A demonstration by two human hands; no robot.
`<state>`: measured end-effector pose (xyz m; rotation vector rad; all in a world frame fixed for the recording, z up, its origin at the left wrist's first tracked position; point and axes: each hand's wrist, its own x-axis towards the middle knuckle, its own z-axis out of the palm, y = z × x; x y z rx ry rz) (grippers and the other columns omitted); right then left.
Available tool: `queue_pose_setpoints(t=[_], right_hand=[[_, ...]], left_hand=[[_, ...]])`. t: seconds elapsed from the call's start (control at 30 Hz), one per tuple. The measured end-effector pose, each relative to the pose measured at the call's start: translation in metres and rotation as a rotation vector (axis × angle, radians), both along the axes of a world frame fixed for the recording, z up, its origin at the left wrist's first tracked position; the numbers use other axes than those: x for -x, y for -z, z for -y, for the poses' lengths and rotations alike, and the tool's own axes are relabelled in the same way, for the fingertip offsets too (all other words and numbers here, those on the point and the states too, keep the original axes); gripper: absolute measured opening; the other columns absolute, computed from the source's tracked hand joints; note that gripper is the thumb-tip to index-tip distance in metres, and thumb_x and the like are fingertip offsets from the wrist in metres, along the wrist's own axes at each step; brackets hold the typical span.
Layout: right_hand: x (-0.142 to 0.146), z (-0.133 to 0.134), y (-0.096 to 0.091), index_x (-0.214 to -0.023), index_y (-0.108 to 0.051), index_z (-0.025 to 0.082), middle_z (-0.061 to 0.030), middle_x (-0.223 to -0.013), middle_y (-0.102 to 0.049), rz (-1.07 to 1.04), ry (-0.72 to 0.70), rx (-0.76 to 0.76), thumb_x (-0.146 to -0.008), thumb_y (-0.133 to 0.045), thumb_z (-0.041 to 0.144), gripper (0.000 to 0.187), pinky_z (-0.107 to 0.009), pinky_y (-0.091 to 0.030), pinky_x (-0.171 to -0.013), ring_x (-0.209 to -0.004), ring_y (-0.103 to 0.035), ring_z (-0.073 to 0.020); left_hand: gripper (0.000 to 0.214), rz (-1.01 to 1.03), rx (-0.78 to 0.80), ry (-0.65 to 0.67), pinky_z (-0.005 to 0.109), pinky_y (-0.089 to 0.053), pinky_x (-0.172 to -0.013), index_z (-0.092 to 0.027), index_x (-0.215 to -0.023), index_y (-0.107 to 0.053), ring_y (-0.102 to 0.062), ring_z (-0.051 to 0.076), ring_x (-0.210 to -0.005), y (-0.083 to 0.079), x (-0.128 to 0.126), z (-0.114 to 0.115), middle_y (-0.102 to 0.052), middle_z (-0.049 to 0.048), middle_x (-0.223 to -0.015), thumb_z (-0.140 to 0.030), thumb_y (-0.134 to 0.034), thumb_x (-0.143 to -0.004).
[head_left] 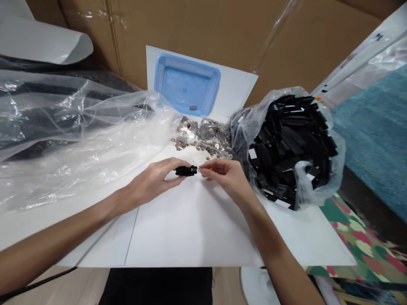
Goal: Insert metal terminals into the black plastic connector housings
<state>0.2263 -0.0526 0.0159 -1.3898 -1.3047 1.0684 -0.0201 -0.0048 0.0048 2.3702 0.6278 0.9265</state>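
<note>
My left hand (pixel 155 182) pinches a small black plastic part (pixel 186 170) just above the white board (pixel 190 228). My right hand (pixel 224 176) meets that part from the right, its fingertips pressed together on a tiny shiny metal piece (pixel 199 169) at the part's end. Just beyond both hands lies a heap of small silver metal clips (pixel 203 135). To the right of my right hand stands a clear bag full of black plastic parts (pixel 292 144).
A blue plastic basket (pixel 187 84) with one small piece in it leans against the cardboard wall (pixel 197 29) at the back. Crumpled clear plastic sheeting (pixel 70 135) covers the left side. A patterned cloth (pixel 356 241) lies at lower right, teal material (pixel 378 135) above it.
</note>
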Motion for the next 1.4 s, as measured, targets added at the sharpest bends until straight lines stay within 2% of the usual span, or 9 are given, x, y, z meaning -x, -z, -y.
queue_pose_setpoints(t=[0.3, 0.47, 0.6, 0.67, 0.73, 0.8, 0.93, 1.2, 1.4], right_hand=[[0.002, 0.001, 0.003, -0.081, -0.082, 0.019, -0.0057, -0.075, -0.079, 0.030, -0.038, 0.018, -0.074, -0.086, 0.039, 0.021, -0.034, -0.061, -0.070, -0.070, -0.073, -0.0204], [-0.004, 0.000, 0.002, -0.088, -0.080, 0.020, -0.0047, -0.081, -0.078, 0.002, -0.085, -0.001, -0.076, -0.089, 0.044, 0.029, -0.033, -0.064, -0.070, -0.073, -0.073, -0.0192], [-0.006, 0.000, -0.003, -0.112, -0.081, 0.023, -0.0062, -0.104, -0.080, -0.044, -0.163, -0.043, -0.081, -0.088, 0.043, 0.037, -0.033, -0.066, -0.078, -0.092, -0.076, -0.0203], [-0.004, 0.000, -0.004, -0.115, -0.080, 0.026, -0.0064, -0.115, -0.079, -0.056, -0.208, -0.086, -0.080, -0.090, 0.040, 0.038, -0.034, -0.067, -0.083, -0.100, -0.077, -0.0214], [0.000, 0.001, -0.004, -0.108, -0.081, 0.026, -0.0048, -0.111, -0.080, -0.081, -0.215, -0.144, -0.080, -0.091, 0.039, 0.033, -0.036, -0.066, -0.088, -0.100, -0.077, -0.0213], [0.005, 0.002, -0.004, -0.103, -0.081, 0.025, -0.0033, -0.102, -0.081, -0.084, -0.221, -0.175, -0.081, -0.091, 0.041, 0.028, -0.037, -0.066, -0.091, -0.096, -0.077, -0.0208], [0.009, 0.004, -0.004, -0.103, -0.082, 0.025, -0.0031, -0.100, -0.082, -0.052, -0.256, -0.170, -0.081, -0.091, 0.046, 0.031, -0.039, -0.066, -0.093, -0.093, -0.078, -0.0213], [0.008, 0.005, -0.002, -0.105, -0.081, 0.025, -0.0037, -0.101, -0.082, -0.016, -0.264, -0.180, -0.083, -0.088, 0.053, 0.036, -0.040, -0.066, -0.091, -0.092, -0.078, -0.0221], [0.011, 0.008, 0.004, -0.105, -0.079, 0.025, -0.0035, -0.099, -0.081, -0.004, -0.258, -0.206, -0.085, -0.086, 0.057, 0.038, -0.038, -0.064, -0.092, -0.094, -0.077, -0.0221]], left_hand=[[0.032, -0.030, 0.006, 0.054, 0.028, -0.064, -0.091, -0.025, -0.133, -0.068, -0.078, 0.017, -0.103, -0.003, 0.002, 0.004, -0.079, 0.0032, -0.121, -0.017, -0.067, -0.102], [0.030, -0.001, 0.056, 0.045, 0.030, -0.066, -0.093, -0.025, -0.132, -0.069, -0.078, 0.019, -0.105, 0.001, 0.001, 0.005, -0.079, 0.0044, -0.122, -0.021, -0.067, -0.102], [0.022, 0.098, 0.080, -0.069, 0.031, -0.067, -0.092, -0.021, -0.117, -0.070, -0.078, 0.019, -0.099, 0.001, -0.004, 0.001, -0.079, 0.0046, -0.114, -0.026, -0.074, -0.096], [0.020, 0.135, 0.106, -0.098, 0.031, -0.067, -0.091, -0.020, -0.111, -0.067, -0.076, 0.017, -0.092, -0.003, -0.005, 0.000, -0.078, 0.0033, -0.107, -0.025, -0.075, -0.094], [0.021, 0.112, 0.110, -0.083, 0.030, -0.065, -0.088, -0.021, -0.113, -0.065, -0.074, 0.015, -0.088, -0.007, -0.006, 0.002, -0.075, 0.0026, -0.104, -0.022, -0.073, -0.094], [0.028, 0.061, 0.071, -0.034, 0.030, -0.063, -0.088, -0.022, -0.122, -0.064, -0.071, 0.016, -0.093, -0.010, -0.005, 0.003, -0.070, 0.0041, -0.108, -0.018, -0.070, -0.095], [0.036, 0.041, 0.000, 0.063, 0.031, -0.060, -0.090, -0.028, -0.134, -0.065, -0.067, 0.019, -0.103, -0.010, -0.005, 0.006, -0.062, 0.0073, -0.114, -0.017, -0.066, -0.101], [0.034, -0.021, -0.043, 0.058, 0.028, -0.056, -0.078, -0.034, -0.138, -0.068, -0.061, 0.015, -0.087, -0.007, -0.003, 0.005, -0.056, 0.0060, -0.110, -0.024, -0.060, -0.106], [0.030, -0.115, -0.119, 0.130, 0.028, -0.052, -0.073, -0.030, -0.135, -0.070, -0.059, 0.015, -0.083, -0.013, 0.004, 0.000, -0.059, 0.0066, -0.109, -0.027, -0.054, -0.110]])
